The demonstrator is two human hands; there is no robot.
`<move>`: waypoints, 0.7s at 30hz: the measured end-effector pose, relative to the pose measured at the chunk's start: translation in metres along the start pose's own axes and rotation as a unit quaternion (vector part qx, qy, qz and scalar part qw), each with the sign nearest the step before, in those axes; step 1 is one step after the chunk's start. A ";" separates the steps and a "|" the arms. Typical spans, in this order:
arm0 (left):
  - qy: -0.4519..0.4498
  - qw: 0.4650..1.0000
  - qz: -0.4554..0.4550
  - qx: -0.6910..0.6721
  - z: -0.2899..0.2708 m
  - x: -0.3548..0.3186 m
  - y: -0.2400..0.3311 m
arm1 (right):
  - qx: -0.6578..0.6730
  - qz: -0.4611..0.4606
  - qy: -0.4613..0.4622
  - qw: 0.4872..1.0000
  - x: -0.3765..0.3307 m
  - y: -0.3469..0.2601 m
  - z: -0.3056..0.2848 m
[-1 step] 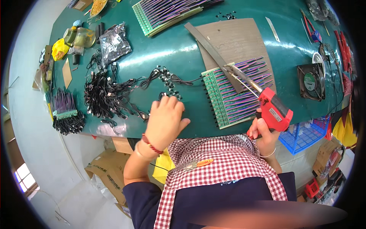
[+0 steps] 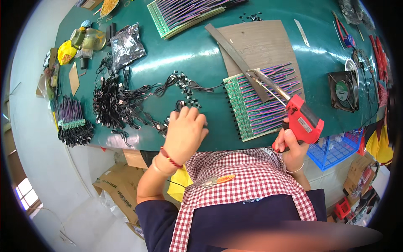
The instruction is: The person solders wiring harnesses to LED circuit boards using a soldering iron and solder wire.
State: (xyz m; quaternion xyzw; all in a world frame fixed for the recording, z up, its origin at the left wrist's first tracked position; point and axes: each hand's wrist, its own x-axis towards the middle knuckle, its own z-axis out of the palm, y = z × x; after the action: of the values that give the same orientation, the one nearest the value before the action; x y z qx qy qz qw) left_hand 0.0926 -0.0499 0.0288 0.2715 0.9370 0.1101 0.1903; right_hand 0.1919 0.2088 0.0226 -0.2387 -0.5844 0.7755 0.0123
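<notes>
My right hand [image 2: 291, 145] grips the handle of a red and black soldering gun [image 2: 305, 119]. Its metal tip and feed tube reach up and left, over a panel of green circuit boards [image 2: 237, 109] with rows of purple and blue wires. A flat metal bar [image 2: 237, 54] lies slantwise across those wires. My left hand [image 2: 187, 128] is at the table's near side with fingers curled down beside small black connectors [image 2: 184, 84]. Its fingertips are partly hidden; something tiny may sit between thumb and forefinger. Left of it lies a heap of black cables [image 2: 115, 103].
A brown board [image 2: 260, 40] lies under part of the panel. More wired panels [image 2: 168, 21] are stacked at the far side. A square fan [image 2: 343, 90] stands at right, above a blue basket [image 2: 336, 149]. A silver bag [image 2: 127, 46] and a jar [image 2: 93, 40] are at far left.
My left hand has shifted slightly right and its fingers have moved a little. The right hand and soldering gun stay almost unchanged.
</notes>
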 end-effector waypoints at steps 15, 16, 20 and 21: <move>0.164 0.928 0.111 -0.317 0.003 0.024 0.036 | -0.052 0.007 -0.079 0.996 0.014 -0.029 0.064; 0.146 0.932 0.128 -0.307 0.003 0.024 0.039 | -0.057 -0.028 -0.086 0.994 0.016 -0.021 0.064; 0.108 0.931 0.172 -0.304 0.000 0.025 0.042 | -0.039 -0.018 -0.109 0.993 0.017 -0.009 0.059; 0.090 0.930 0.179 -0.309 0.000 0.026 0.041 | -0.039 -0.018 -0.108 0.993 0.017 -0.009 0.057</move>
State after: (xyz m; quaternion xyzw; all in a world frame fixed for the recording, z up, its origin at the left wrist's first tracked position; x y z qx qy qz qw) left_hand 0.0920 -0.0015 0.0344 0.3511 0.8056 0.4505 0.1572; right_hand 0.1526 0.1652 0.0369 -0.1431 -0.6166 0.7728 -0.0464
